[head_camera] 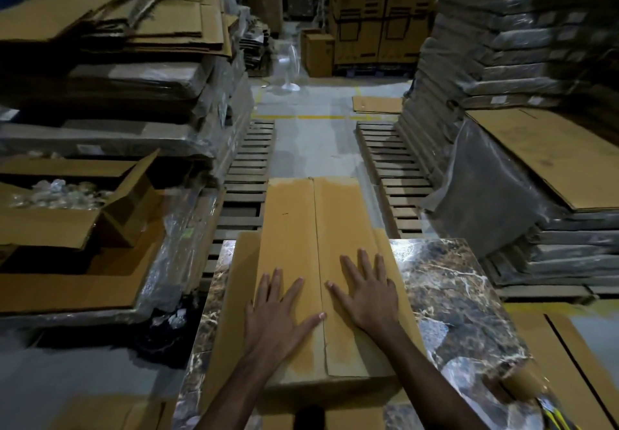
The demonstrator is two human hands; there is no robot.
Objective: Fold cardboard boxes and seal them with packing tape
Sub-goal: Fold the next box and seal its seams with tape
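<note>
Your table (452, 295), its dark marble-patterned top bare on the right, carries a flat cardboard sheet (231, 299) showing along the left side, and on that a long cardboard box (301, 228) reaching past the far edge.

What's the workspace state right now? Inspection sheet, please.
Surface: marbled table, partly under cardboard.
Job's things: cardboard box lying on the table, flaps shut along a centre seam; no tape seen.
Clutter: open carton of clear-wrapped items, left.
Grippers: left hand and right hand flat on the box, fingers straight, either side of the seam.
Cables: nothing seen.
Surroundings: flat cardboard stacks, wooden pallets, pedestal fan.
</note>
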